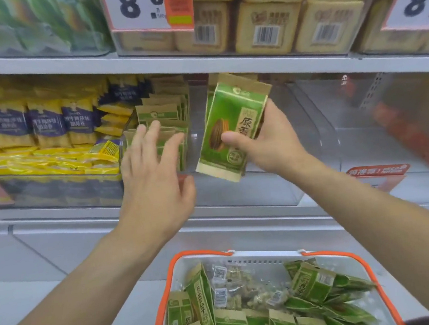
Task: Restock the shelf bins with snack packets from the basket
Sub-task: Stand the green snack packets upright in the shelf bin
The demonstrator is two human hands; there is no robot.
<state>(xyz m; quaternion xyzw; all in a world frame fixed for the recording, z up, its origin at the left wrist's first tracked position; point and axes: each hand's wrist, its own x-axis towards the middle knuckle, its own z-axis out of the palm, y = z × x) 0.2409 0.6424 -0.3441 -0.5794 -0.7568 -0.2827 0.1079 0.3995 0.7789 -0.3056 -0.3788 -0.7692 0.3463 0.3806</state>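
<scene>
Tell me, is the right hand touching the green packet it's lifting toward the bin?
Touching. The head view shows the right hand gripping the green packet, thumb across its front and fingers behind its right edge.

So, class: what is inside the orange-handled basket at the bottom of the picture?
Inside the basket lie many green snack packets, piled loosely, and a few clear packets with barcode labels near the back. What lies beneath the pile, and the basket's floor, is covered.
</scene>
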